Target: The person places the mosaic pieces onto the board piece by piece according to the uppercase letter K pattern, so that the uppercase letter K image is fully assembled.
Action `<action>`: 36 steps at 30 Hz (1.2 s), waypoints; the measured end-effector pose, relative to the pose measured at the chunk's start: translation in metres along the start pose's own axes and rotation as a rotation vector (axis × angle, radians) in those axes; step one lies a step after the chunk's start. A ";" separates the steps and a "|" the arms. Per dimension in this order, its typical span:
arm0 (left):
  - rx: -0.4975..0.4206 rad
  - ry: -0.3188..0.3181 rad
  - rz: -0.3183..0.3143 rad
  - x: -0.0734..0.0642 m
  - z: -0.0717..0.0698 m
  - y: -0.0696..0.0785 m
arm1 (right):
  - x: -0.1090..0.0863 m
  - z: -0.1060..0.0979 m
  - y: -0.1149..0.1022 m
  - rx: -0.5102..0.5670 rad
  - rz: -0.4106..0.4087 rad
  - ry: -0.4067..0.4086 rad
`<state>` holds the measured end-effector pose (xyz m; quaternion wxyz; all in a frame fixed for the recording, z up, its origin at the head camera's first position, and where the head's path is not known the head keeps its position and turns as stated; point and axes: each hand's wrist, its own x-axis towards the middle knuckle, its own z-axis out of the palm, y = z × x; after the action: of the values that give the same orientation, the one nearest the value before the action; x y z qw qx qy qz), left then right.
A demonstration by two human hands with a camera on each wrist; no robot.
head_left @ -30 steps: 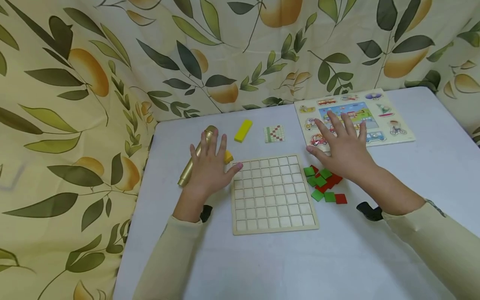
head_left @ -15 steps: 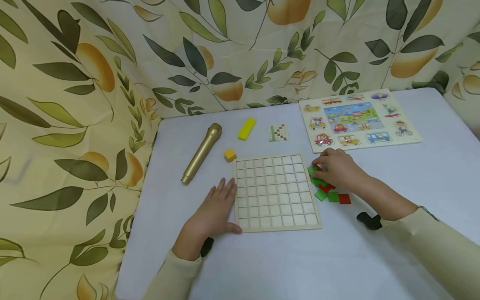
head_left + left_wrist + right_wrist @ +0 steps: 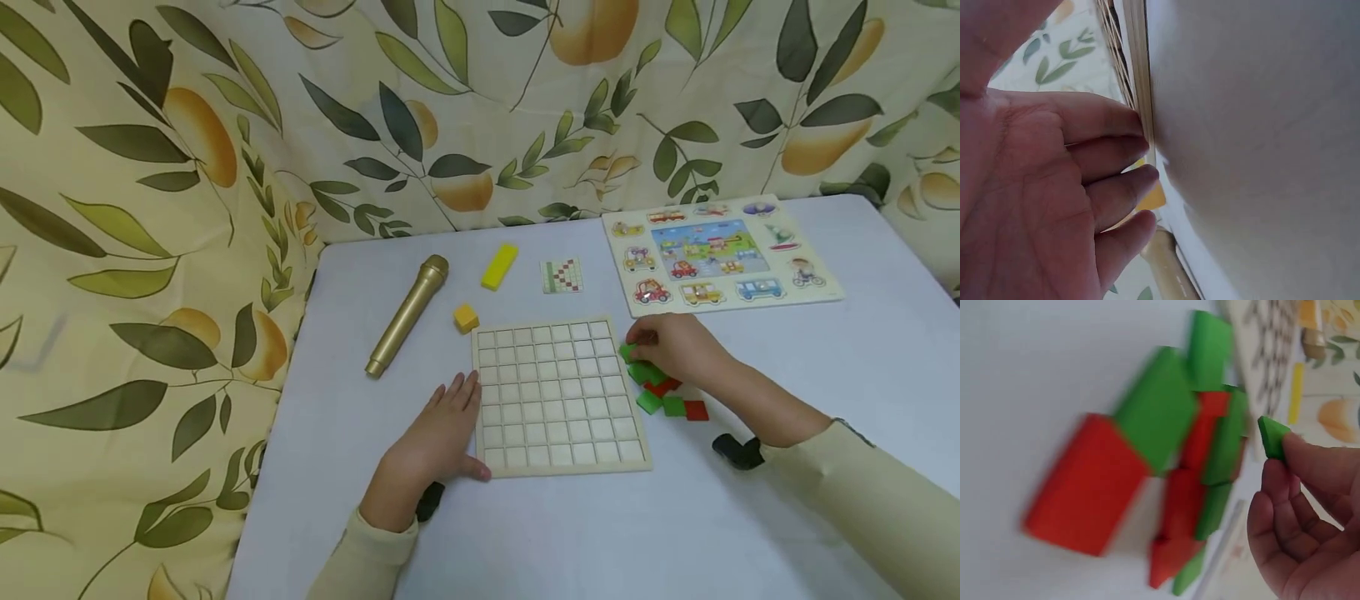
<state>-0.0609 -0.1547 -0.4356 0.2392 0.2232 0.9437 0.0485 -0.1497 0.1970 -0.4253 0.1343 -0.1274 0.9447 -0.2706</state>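
Observation:
A square wooden grid board (image 3: 558, 396) lies in the middle of the table. My left hand (image 3: 442, 433) rests at its left edge, fingers extended; in the left wrist view the fingertips of that hand (image 3: 1041, 187) meet the board's side (image 3: 1141, 75). My right hand (image 3: 678, 346) is just right of the board, over a loose pile of red and green square tiles (image 3: 652, 375). Between thumb and forefinger it pinches a green tile (image 3: 1274, 436), seen best in the right wrist view. A red tile (image 3: 1088, 484) and several others lie flat or overlapping below.
Behind the board lie a yellow-orange cube (image 3: 466, 318), a yellow block (image 3: 499, 267) and a small pattern card (image 3: 562, 276). A gold microphone (image 3: 407, 317) lies at left. A picture puzzle board (image 3: 720, 258) lies at back right, with a leaf-print cloth (image 3: 480, 108) behind the table.
Both hands were spread above the table. The left came down and nearer to the board's left edge; the right lowered to the tiles, and a green one is now between its fingers.

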 end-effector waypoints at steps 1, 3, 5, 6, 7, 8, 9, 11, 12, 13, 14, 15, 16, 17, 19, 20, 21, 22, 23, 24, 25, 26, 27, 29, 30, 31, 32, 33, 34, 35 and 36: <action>-0.005 -0.001 -0.002 -0.001 0.000 0.000 | 0.002 -0.002 -0.002 0.014 0.004 0.003; -0.006 0.000 -0.010 -0.002 0.000 0.001 | 0.008 -0.006 -0.005 0.045 0.017 0.007; -0.009 0.007 -0.014 -0.003 0.000 0.000 | 0.015 -0.008 -0.010 0.084 0.032 0.004; -0.011 0.010 -0.015 -0.003 0.000 0.000 | 0.019 -0.009 -0.012 0.102 0.034 0.002; -0.012 0.012 -0.014 -0.003 -0.001 0.001 | 0.022 -0.009 -0.014 0.123 0.038 -0.003; -0.011 0.013 -0.013 -0.004 -0.001 0.001 | 0.026 -0.008 -0.017 0.141 0.040 -0.007; -0.012 0.012 -0.011 -0.004 -0.001 0.001 | 0.030 -0.007 -0.019 0.155 0.040 -0.008; -0.017 0.013 -0.004 -0.004 -0.001 0.002 | 0.037 -0.003 -0.025 0.179 0.040 -0.011; -0.018 0.010 -0.004 -0.004 0.000 0.003 | 0.040 0.000 -0.028 0.182 0.035 -0.011; -0.020 0.009 -0.004 -0.004 0.000 0.003 | 0.044 0.003 -0.031 0.189 0.032 -0.012; -0.021 0.007 -0.006 -0.005 0.001 0.004 | 0.047 0.006 -0.035 0.193 0.026 -0.011; -0.023 0.008 -0.008 -0.005 0.002 0.004 | 0.051 0.010 -0.038 0.202 0.023 -0.015; -0.026 0.007 -0.013 -0.005 0.003 0.004 | 0.054 0.014 -0.042 0.217 0.018 -0.024; -0.029 0.007 -0.016 -0.005 0.004 0.004 | 0.058 0.017 -0.046 0.236 0.011 -0.033; -0.035 0.008 -0.021 -0.005 0.006 0.004 | 0.064 0.024 -0.055 0.261 0.006 -0.050; -0.035 0.008 -0.021 -0.005 0.006 0.004 | 0.067 0.028 -0.061 0.271 0.004 -0.058; -0.034 0.010 -0.019 -0.004 0.007 0.003 | 0.070 0.031 -0.066 0.272 0.000 -0.064; -0.032 0.010 -0.018 -0.003 0.008 0.003 | 0.073 0.034 -0.071 0.266 -0.006 -0.062; -0.029 0.011 -0.015 -0.003 0.009 0.003 | 0.076 0.037 -0.075 0.260 -0.008 -0.060; -0.028 0.013 -0.014 -0.002 0.009 0.003 | 0.078 0.040 -0.079 0.246 -0.011 -0.055; -0.023 0.015 -0.011 -0.002 0.009 0.003 | 0.080 0.043 -0.082 0.233 -0.015 -0.050; -0.020 0.017 -0.010 -0.001 0.010 0.002 | 0.082 0.046 -0.085 0.241 -0.011 -0.052; -0.021 0.019 -0.007 -0.001 0.010 0.002 | 0.084 0.049 -0.088 0.239 -0.010 -0.051; -0.023 0.022 -0.004 -0.001 0.009 0.003 | 0.087 0.054 -0.092 0.260 0.000 -0.059; -0.026 0.025 -0.002 -0.001 0.009 0.003 | 0.088 0.056 -0.095 0.265 0.003 -0.063; -0.028 0.026 0.000 -0.001 0.009 0.003 | 0.090 0.059 -0.097 0.269 0.009 -0.065; -0.029 0.027 0.001 -0.002 0.008 0.003 | 0.092 0.060 -0.099 0.272 0.012 -0.066; -0.031 0.030 0.004 -0.002 0.008 0.003 | 0.093 0.062 -0.100 0.263 0.008 -0.064; -0.031 0.032 0.004 -0.002 0.007 0.003 | 0.095 0.063 -0.101 0.261 0.013 -0.064; -0.033 0.034 0.007 -0.002 0.006 0.002 | 0.096 0.064 -0.103 0.255 0.017 -0.062; -0.031 0.037 0.009 -0.002 0.006 0.002 | 0.097 0.065 -0.104 0.246 0.020 -0.059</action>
<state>-0.0557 -0.1544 -0.4393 0.2246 0.2230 0.9461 0.0683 -0.2015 0.0501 -0.4394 0.1793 -0.1083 0.9012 -0.3793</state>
